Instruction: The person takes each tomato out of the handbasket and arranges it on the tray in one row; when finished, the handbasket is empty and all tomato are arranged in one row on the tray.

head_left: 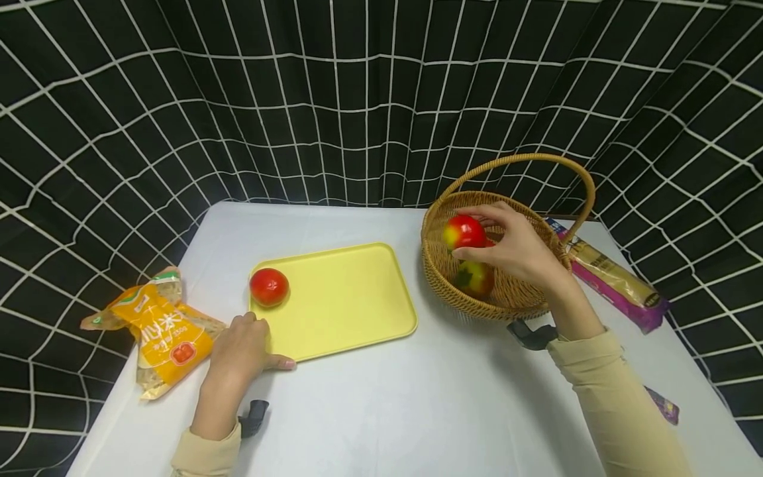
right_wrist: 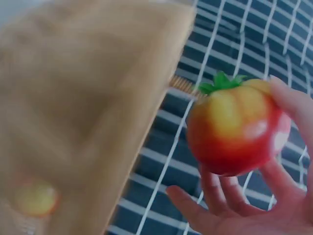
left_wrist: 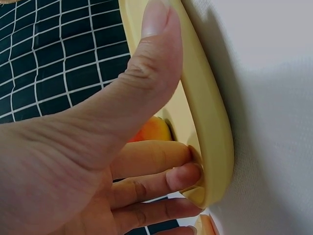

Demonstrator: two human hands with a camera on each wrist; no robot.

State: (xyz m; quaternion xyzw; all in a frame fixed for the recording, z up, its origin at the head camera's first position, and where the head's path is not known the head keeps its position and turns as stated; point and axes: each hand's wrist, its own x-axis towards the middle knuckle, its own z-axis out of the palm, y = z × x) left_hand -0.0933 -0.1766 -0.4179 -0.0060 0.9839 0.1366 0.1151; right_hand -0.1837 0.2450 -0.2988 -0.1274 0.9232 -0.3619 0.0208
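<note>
My right hand (head_left: 515, 245) pinches a red and yellow tomato (right_wrist: 237, 127) with a green leafy top, held over the wicker basket (head_left: 444, 291). Another tomato (head_left: 477, 281) lies inside the basket, partly hidden by the hand. On the left, my left hand (head_left: 241, 348) rests at the near left corner of a yellow tray (head_left: 346, 298). Its thumb stretches along the near rim, and fingertips touch the corner in the left wrist view. A red tomato (head_left: 269, 287) sits at the tray's far left.
An orange and clear food bag (head_left: 169, 331) lies left of my left hand. A purple and gold package (head_left: 620, 281) is right of the basket, whose tall handle (head_left: 530, 158) arches above it. A small purple packet (head_left: 663, 405) shows beside my right sleeve.
</note>
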